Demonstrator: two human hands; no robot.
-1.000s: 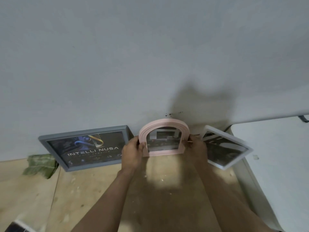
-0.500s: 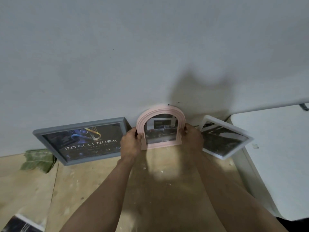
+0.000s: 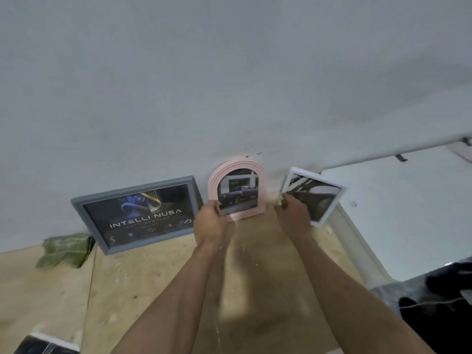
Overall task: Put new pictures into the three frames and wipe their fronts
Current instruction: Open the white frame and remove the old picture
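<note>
Three frames lean against the grey wall on a wooden surface. On the left stands a grey frame [image 3: 135,191] holding a dark "INTELLI NUSA" picture. In the middle, a pink arched frame [image 3: 236,168] shows a photo of a dark truck. To its right, a white frame [image 3: 332,200] sits tilted with a black-and-white picture. My left hand [image 3: 209,223] grips the pink frame's lower left edge. My right hand [image 3: 293,217] is off the pink frame, fingers curled at the white frame's lower left edge, covering that corner. Whether it grips the white frame is unclear.
A crumpled green cloth [image 3: 66,250] lies by the wall left of the grey frame. A white tabletop [image 3: 408,213] rises on the right, close to the white frame. Dark items [image 3: 439,300] lie at the bottom right, and a dark object [image 3: 43,347] at the bottom left.
My right hand has let go of the pink frame's right side and shifted right to the white frame. My left hand stays on the pink frame, which leans on the wall.
</note>
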